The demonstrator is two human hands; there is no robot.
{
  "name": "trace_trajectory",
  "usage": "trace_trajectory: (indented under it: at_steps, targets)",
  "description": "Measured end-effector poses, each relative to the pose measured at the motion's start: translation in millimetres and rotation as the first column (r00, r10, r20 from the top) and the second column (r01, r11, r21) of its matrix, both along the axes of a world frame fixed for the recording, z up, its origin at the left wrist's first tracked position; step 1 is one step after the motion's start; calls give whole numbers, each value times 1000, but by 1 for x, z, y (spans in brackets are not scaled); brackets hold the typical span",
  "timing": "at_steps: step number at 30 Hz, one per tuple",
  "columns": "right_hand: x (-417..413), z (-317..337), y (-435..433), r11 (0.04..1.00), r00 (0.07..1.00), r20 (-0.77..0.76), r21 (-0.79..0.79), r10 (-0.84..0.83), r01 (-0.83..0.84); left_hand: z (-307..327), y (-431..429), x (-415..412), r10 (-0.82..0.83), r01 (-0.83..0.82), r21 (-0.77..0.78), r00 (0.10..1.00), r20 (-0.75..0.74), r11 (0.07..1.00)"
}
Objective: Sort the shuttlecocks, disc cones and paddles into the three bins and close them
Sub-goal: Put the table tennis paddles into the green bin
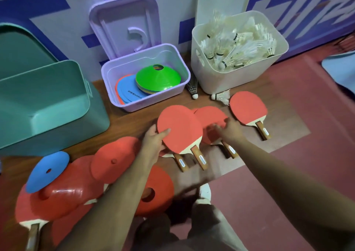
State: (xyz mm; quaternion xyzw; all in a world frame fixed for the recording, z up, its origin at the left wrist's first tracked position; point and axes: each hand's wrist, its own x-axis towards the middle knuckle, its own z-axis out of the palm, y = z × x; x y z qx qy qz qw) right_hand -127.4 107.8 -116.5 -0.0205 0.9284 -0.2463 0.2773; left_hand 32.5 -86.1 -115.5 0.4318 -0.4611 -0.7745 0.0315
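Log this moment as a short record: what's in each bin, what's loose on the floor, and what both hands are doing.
green bin: open, nothing visible inside
purple bin: open, disc cones inside
white bin: open, shuttlecocks inside
loose: two floor shuttlecocks, far paddle, red cones
left hand: grips held paddle by its blade
right hand: over second paddle, blurred, grip unclear

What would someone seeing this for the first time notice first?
The left hand grips a red paddle mid-frame by its blade, more paddles fanned beside it. Behind stand three open bins: green bin left, purple bin holding disc cones, white bin heaped with shuttlecocks.
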Motion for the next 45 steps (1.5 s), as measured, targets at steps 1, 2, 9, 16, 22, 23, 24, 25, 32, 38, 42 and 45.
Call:
trace_trajectory:
  at_steps: [1,2,9,16,22,23,24,25,32,38,42,45]
  targets:
    - [-12,-5,4,997,1000,-21,73,5,-3,-1,4,-2,21,-21,-34,999,23,999]
    - [-22,-7,8,991,999,-24,132,26,-22,-3,8,-4,49,-47,-66,998,39,997]
    - [-39,-32,21,995,988,116,-36,97,-94,-22,31,-8,165,-125,-247,975,148,961]
    - [-49,-9,27,841,995,53,-531,-84,99,-15,40,5,274,-214,-314,948,161,925]
    - [-22,33,8,747,971,238,-649,16,146,23,38,2,311,-303,-192,950,13,933]
    - [-16,38,2,758,967,256,-635,21,151,30,37,2,313,-310,-163,950,-6,937]
    - [-10,42,-3,774,966,258,-615,18,150,36,35,2,324,-324,-141,946,-27,935]
    - [-6,44,-10,783,975,219,-612,37,108,44,33,6,345,-349,-119,937,-53,930]
    - [43,80,-75,686,883,258,-722,391,-93,90,-4,54,315,-338,-107,930,-189,935]
    - [89,105,-169,638,828,201,-736,524,-225,129,-87,116,337,-373,-192,921,-195,908]
    - [119,135,-244,621,770,-101,-529,630,-578,141,-158,155,478,-524,-131,835,-273,841]
    - [138,150,-292,525,583,-315,-256,749,-812,142,-206,176,556,-599,-47,766,-323,799]
